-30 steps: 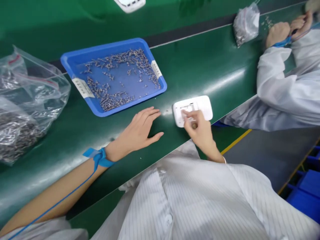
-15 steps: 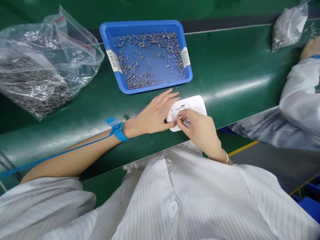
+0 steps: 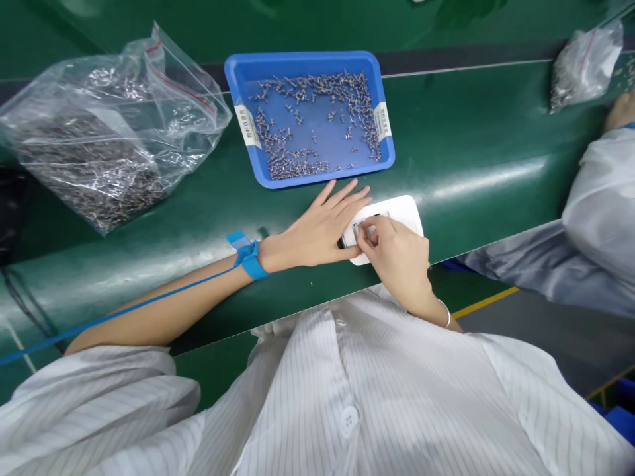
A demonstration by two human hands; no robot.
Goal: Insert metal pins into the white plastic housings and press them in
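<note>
A white plastic housing (image 3: 407, 215) with rounded corners lies on the green work surface in front of me. My left hand (image 3: 325, 228) rests flat with its fingers spread, touching the left side of the housing; a blue strap (image 3: 251, 259) circles that wrist. Over the middle of the housing, my right hand (image 3: 394, 254) has thumb and forefinger pinched together. Whatever sits in that pinch is too small and hidden to name. Just beyond my left fingertips is a blue tray (image 3: 317, 180) holding many small metal screw-like pins (image 3: 297, 165).
A big clear zip bag (image 3: 114, 152) full of small metal parts lies at the left. Another bag (image 3: 585, 69) of small parts is at the far right, near a co-worker's sleeve (image 3: 600, 178). A blue cord (image 3: 149, 302) runs leftward from my strap.
The whole view has shifted, so everything appears slightly further right. My right hand's pinch has moved a little over the housing; my left hand still lies against it, fingers slightly more spread.
</note>
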